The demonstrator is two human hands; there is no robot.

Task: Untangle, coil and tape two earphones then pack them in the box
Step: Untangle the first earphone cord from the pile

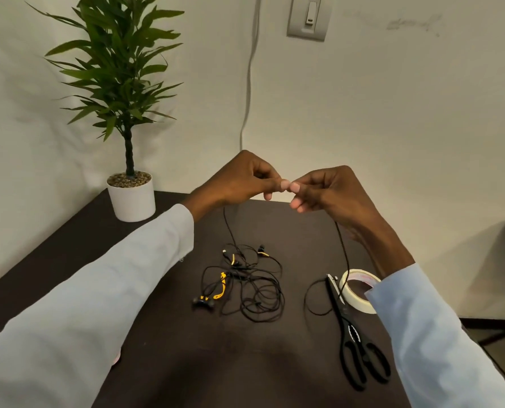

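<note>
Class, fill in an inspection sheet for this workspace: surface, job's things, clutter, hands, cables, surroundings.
Surface: dark table, bare in front.
Job's things: tangled earphones at centre; tape and scissors to the right; no box seen.
Clutter: nothing seen.
Hands: left hand and right hand raised, fingers pinching one black cord.
Cables: cord hangs from both hands to the table; grey wall cable.
Surroundings: potted plant at far left corner; wall switch.
</note>
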